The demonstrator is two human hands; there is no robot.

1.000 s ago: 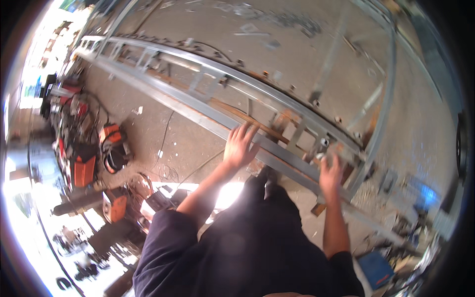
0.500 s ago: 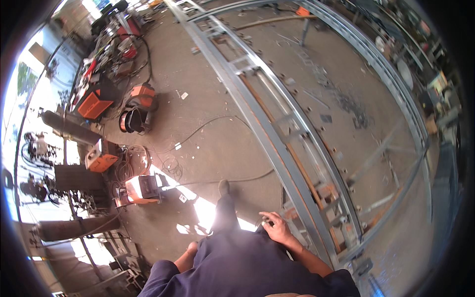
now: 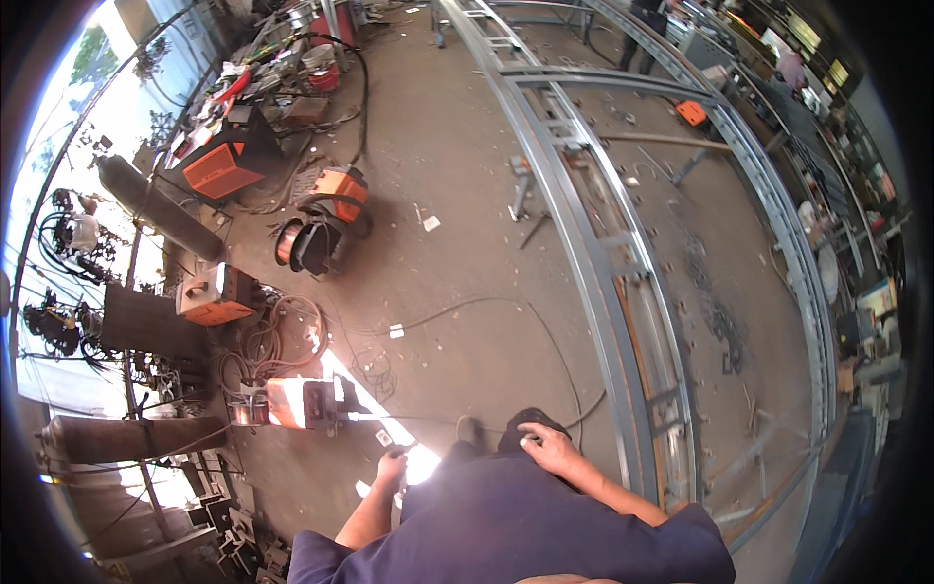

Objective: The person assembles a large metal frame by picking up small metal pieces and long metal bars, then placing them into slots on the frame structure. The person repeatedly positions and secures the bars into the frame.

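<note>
My left hand (image 3: pixel 392 467) hangs low beside my dark blue top (image 3: pixel 525 516), near the bright patch of sunlight on the floor. Its fingers are too small and blurred to read, and nothing clearly shows in them. In front of my body on the right, my right hand (image 3: pixel 551 450) is loosely bent, thumb and fingers apart, with nothing visible in its grip. A dark rounded shape (image 3: pixel 533 422) lies just beyond its fingertips; whether it is my knee or another thing I cannot tell. The tip of a shoe (image 3: pixel 469 429) shows ahead.
A long welded steel frame (image 3: pixel 623 380) runs along my right. To the left stand orange welding machines (image 3: pixel 216 295), a wire spool (image 3: pixel 309 245), coiled cable (image 3: pixel 292 336) and gas cylinders (image 3: pixel 156 209). A cable (image 3: pixel 559 355) crosses the floor ahead. Another person's legs (image 3: pixel 637 44) show far off.
The view has shifted, so the frame and the machines sit lower and farther right. My left hand has swung forward into fuller view. My right hand's fingers are more bent than before.
</note>
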